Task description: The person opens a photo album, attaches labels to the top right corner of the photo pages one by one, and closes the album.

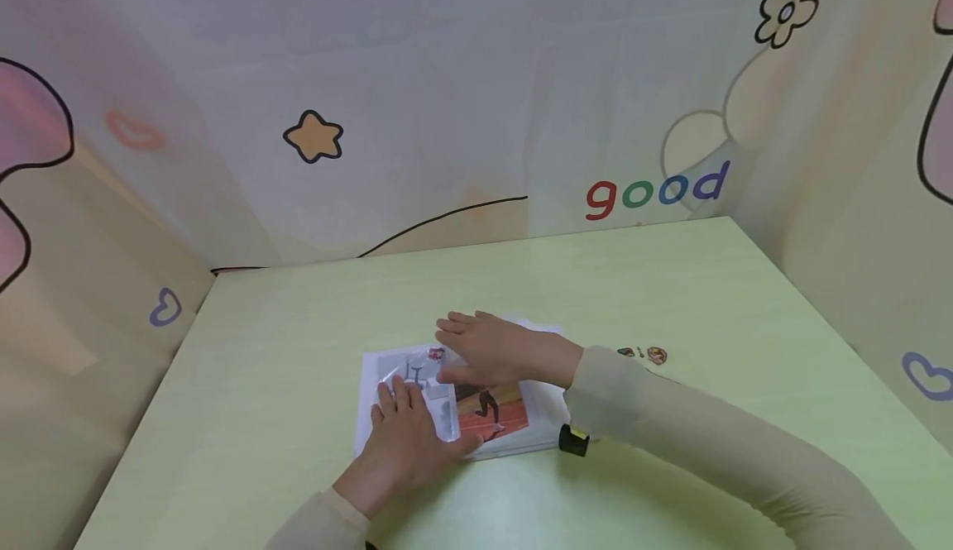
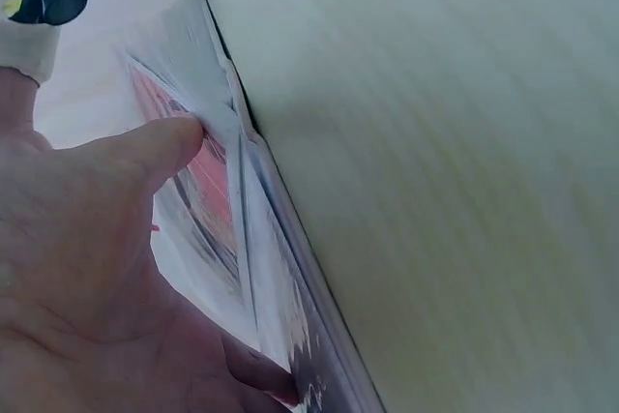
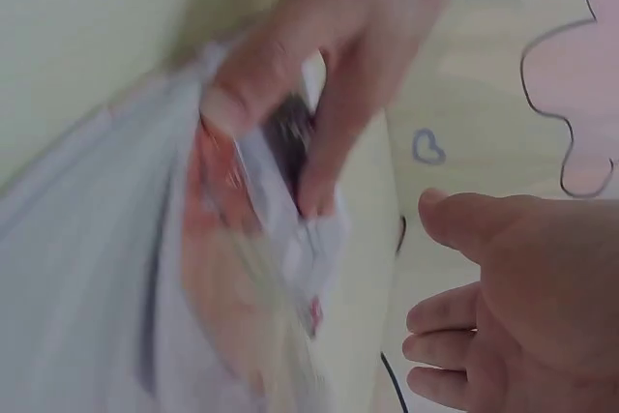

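Note:
An open book (image 1: 549,413) with white pages lies on the table, showing a printed picture (image 1: 514,422) of a dark-clad leg on a red-orange ground. My left hand (image 1: 405,442) rests on the left page, fingers spread and straight; in the left wrist view its thumb (image 2: 174,147) presses the page by the book's near edge. A glossy, see-through sheet (image 1: 439,389) lies beneath those fingers. Across the upper middle of the book stretches my right hand (image 1: 495,351), palm down with extended fingers. The right wrist view shows that palm (image 3: 551,287) apart from the pages.
Small printed cut-outs or stickers (image 1: 657,356) lie on the pale green table (image 1: 283,368), right of the book and behind the right sleeve (image 1: 685,409). A patterned curtain (image 1: 447,120) hangs along the table's back and sides. A black wrist device (image 1: 573,441) sits under the right cuff.

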Demonstrator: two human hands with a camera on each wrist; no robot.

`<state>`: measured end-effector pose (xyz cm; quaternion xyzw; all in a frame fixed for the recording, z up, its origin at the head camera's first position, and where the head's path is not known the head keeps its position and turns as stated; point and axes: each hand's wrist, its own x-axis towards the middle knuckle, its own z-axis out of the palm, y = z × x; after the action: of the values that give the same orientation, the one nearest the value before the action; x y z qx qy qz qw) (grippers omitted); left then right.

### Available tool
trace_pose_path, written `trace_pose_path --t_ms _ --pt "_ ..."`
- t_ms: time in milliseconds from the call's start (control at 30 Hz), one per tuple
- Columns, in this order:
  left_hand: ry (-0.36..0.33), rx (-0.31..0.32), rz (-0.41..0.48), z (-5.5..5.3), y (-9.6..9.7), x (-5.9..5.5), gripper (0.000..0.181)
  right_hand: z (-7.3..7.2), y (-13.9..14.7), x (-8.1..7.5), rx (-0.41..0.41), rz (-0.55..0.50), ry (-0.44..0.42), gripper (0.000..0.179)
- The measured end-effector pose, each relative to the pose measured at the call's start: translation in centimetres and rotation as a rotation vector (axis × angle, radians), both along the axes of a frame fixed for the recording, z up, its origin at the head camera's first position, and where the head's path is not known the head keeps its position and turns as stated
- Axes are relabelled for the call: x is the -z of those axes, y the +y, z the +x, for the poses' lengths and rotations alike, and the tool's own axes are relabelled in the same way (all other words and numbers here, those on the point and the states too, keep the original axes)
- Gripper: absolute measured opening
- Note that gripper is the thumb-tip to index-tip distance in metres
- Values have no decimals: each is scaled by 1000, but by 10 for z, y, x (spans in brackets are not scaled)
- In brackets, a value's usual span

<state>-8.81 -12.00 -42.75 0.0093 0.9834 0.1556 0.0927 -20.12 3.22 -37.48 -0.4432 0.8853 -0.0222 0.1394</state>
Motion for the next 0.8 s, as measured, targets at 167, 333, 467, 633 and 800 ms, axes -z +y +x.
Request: trace_pose_path --t_ms 167,333,467,633,800 --pt "-17 11 27 1 -3 -1 124 20 -15 8 -85 91 37 66" --pt "-15 19 33 1 -4 0 125 30 -23 15 -80 186 65 63" --pt "-14 14 10 0 -2 0 126 29 -24 18 -62 239 60 61" --pt "12 5 -22 0 -1 0 125 20 -23 21 -46 236 47 62" --pt "23 5 -34 0 0 -2 123 10 -21 22 -22 207 20 62"
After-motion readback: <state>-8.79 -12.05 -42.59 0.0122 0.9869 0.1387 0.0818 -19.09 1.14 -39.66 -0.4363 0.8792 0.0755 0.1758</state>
